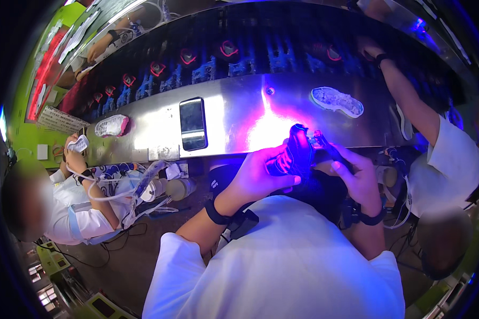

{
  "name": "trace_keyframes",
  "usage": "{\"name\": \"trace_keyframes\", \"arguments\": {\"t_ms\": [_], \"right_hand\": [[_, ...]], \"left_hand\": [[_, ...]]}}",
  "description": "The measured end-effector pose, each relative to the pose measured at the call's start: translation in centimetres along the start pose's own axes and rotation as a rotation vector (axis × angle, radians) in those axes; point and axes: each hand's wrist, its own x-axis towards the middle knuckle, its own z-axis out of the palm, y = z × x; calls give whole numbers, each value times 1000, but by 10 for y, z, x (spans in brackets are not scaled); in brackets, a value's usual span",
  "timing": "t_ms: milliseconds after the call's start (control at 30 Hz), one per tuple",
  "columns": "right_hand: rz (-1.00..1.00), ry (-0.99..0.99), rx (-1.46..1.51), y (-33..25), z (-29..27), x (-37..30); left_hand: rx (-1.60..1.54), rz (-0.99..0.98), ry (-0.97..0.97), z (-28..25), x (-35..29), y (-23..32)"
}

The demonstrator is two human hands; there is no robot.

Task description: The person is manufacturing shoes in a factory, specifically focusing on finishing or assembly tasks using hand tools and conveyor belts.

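My left hand (263, 173) grips a dark shoe upper (297, 154) from below, held in front of my chest under violet light. My right hand (359, 178) holds a thin dark tool (324, 144) whose tip rests against the shoe's right side. Both wrists wear dark bands. Just beyond my hands runs a shiny metal shelf (239, 114). The lower part of the shoe is hidden by my fingers.
On the shelf lie a black phone (192, 124), a white sole with a pale edge (337, 101) and a white and pink sole (112, 125). Behind it runs a dark conveyor (234, 56) with pink-outlined parts. One person sits on my left (74, 196), another reaches over on my right (442, 159).
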Motion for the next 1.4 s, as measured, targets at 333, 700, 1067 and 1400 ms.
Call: {"name": "trace_keyframes", "arguments": {"t_ms": [333,700,1067,1400], "right_hand": [[-24,-41,34,13,1,3],[-81,-136,-119,46,-28,-11],[33,13,-82,32,-28,1],[108,-155,-51,8,-48,12]], "left_hand": [[-23,75,12,-4,4,-16],[23,-99,88,9,19,-5],[-73,13,72,8,38,-5],[239,96,159,0,39,16]]}}
